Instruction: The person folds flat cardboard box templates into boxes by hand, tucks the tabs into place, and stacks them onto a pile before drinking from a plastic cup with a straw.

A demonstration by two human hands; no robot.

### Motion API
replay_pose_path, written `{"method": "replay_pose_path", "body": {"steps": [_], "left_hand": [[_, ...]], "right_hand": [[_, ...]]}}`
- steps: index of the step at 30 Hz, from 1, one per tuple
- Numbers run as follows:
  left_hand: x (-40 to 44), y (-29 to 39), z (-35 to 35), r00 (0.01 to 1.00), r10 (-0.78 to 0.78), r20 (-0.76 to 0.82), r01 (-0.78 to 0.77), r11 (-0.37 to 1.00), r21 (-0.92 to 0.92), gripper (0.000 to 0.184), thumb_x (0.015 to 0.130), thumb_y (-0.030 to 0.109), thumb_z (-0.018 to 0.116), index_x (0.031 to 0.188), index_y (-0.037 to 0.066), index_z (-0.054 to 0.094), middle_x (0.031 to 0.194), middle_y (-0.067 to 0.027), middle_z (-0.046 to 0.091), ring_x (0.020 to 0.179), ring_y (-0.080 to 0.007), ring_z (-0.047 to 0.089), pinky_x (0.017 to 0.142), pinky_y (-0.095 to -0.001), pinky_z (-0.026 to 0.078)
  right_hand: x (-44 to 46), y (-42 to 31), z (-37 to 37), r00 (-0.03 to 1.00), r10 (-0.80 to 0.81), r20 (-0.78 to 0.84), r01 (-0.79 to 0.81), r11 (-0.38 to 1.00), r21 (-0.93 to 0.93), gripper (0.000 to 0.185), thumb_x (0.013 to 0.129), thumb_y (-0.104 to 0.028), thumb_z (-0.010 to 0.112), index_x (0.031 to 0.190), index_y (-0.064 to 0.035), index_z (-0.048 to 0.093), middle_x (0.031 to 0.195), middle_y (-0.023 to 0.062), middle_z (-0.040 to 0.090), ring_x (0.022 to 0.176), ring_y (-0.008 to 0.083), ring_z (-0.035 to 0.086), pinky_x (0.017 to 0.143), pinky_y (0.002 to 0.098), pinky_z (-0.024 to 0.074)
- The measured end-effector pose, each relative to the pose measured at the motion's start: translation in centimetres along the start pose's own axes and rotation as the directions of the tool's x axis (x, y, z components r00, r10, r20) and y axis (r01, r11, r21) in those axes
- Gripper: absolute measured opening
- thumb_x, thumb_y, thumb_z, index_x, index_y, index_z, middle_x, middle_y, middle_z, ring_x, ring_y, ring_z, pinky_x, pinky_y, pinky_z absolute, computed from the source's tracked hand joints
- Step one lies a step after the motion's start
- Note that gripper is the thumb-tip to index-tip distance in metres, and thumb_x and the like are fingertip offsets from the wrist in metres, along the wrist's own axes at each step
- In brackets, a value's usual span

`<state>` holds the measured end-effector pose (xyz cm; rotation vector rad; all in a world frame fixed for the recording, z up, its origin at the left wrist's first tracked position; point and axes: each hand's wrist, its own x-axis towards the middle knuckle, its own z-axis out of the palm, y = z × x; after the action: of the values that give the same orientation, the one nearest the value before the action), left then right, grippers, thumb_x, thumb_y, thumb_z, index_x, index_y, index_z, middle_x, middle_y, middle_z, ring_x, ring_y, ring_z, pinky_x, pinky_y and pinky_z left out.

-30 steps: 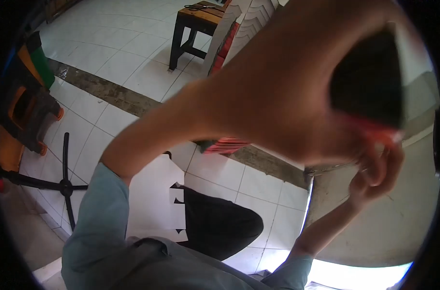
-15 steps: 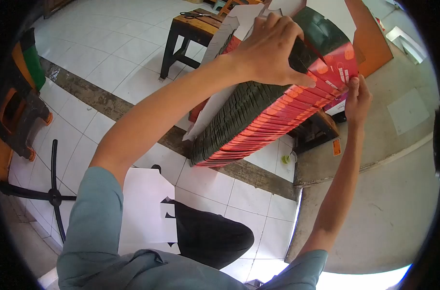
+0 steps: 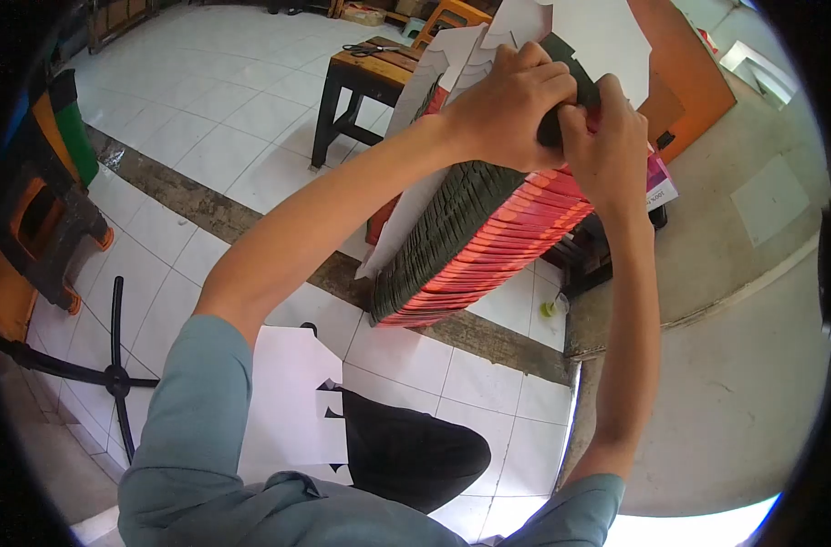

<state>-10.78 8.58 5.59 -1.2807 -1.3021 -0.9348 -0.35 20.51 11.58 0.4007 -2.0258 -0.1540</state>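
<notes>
A tall stack of red and black printed cardboard pieces [image 3: 488, 228] stands in front of me, leaning slightly, with white sides showing along its left. My left hand [image 3: 516, 109] is closed at the top of the stack, its fingers curled over the dark edge of the uppermost cardboard piece [image 3: 561, 55]. Right beside it, my right hand [image 3: 612, 146] pinches the same piece with thumb and fingers. Both hands hide most of that piece's printed face. Its white inner side [image 3: 607, 46] rises behind my fingers.
A white die-cut cardboard sheet [image 3: 297, 401] lies across my lap. Scissors [image 3: 370, 49] rest on a wooden stool [image 3: 370, 73] beyond the stack. Plastic stools [image 3: 46, 219] and a black star-shaped base [image 3: 116, 381] are at left. A wall [image 3: 707, 392] bounds the right.
My right hand has moved up and left from the stack's right edge to beside my left hand. The red printed panel on top has folded out of sight. The view has shifted slightly.
</notes>
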Motion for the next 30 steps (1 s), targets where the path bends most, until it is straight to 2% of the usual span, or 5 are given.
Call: {"method": "replay_pose_path", "body": {"steps": [16, 21, 25, 27, 30], "left_hand": [[-0.4, -2.1, 0.2, 0.972, -0.184, 0.143, 0.159, 0.973, 0.168, 0.076, 0.086, 0.065, 0.056, 0.145, 0.019, 0.04, 0.109, -0.0065, 0.05, 0.107, -0.0265, 0.044, 0.093, -0.0426, 0.03], [-1.9, -0.7, 0.2, 0.987, -0.148, 0.056, 0.134, 0.97, 0.205, 0.083, 0.086, 0.065, 0.058, 0.149, 0.017, 0.035, 0.131, -0.0142, 0.039, 0.116, -0.0321, 0.041, 0.102, -0.0466, 0.031], [-1.1, 1.0, -2.7, 0.984, -0.149, 0.098, 0.145, 0.988, 0.053, 0.078, 0.088, 0.061, 0.061, 0.147, 0.015, 0.038, 0.139, -0.0162, 0.033, 0.13, -0.0358, 0.033, 0.11, -0.0492, 0.027], [-2.0, 1.8, -4.1, 0.972, -0.19, 0.139, 0.187, 0.982, 0.04, 0.075, 0.089, 0.058, 0.061, 0.146, 0.015, 0.04, 0.139, -0.0164, 0.033, 0.13, -0.0358, 0.033, 0.11, -0.0489, 0.028], [-5.4, 5.6, -8.4, 0.912, -0.289, 0.291, 0.305, 0.952, -0.01, 0.059, 0.092, 0.052, 0.06, 0.136, 0.014, 0.05, 0.136, -0.0167, 0.037, 0.13, -0.034, 0.036, 0.109, -0.0464, 0.03]], "right_hand": [[-0.1, 0.9, -0.2, 0.98, 0.1, 0.173, -0.084, 0.992, -0.095, 0.031, 0.084, -0.024, 0.05, 0.105, -0.0069, 0.065, 0.067, 0.0177, 0.065, 0.07, 0.0364, 0.066, 0.08, 0.053, 0.0434], [-4.1, -3.8, -0.6, 0.962, -0.061, -0.266, 0.005, 0.979, -0.206, 0.04, 0.084, -0.022, 0.061, 0.12, -0.0073, 0.056, 0.104, 0.0152, 0.06, 0.105, 0.0324, 0.054, 0.09, 0.0545, 0.0344], [-22.0, -19.4, 2.6, 0.942, 0.136, 0.306, -0.302, 0.743, 0.597, 0.042, 0.078, -0.012, 0.07, 0.115, -0.0004, 0.054, 0.102, 0.0205, 0.056, 0.098, 0.044, 0.051, 0.089, 0.0549, 0.0408], [-32.0, -29.6, 2.7, 0.626, -0.169, 0.761, -0.645, 0.435, 0.628, 0.044, 0.085, -0.011, 0.064, 0.125, 0.0023, 0.053, 0.125, 0.0244, 0.053, 0.116, 0.0434, 0.049, 0.098, 0.0539, 0.0416], [-45.5, -41.1, -0.7, 0.603, -0.448, 0.659, -0.401, 0.545, 0.737, 0.054, 0.089, -0.022, 0.055, 0.139, -0.0047, 0.045, 0.155, 0.028, 0.02, 0.144, 0.0439, 0.022, 0.107, 0.0655, 0.0293]]}}
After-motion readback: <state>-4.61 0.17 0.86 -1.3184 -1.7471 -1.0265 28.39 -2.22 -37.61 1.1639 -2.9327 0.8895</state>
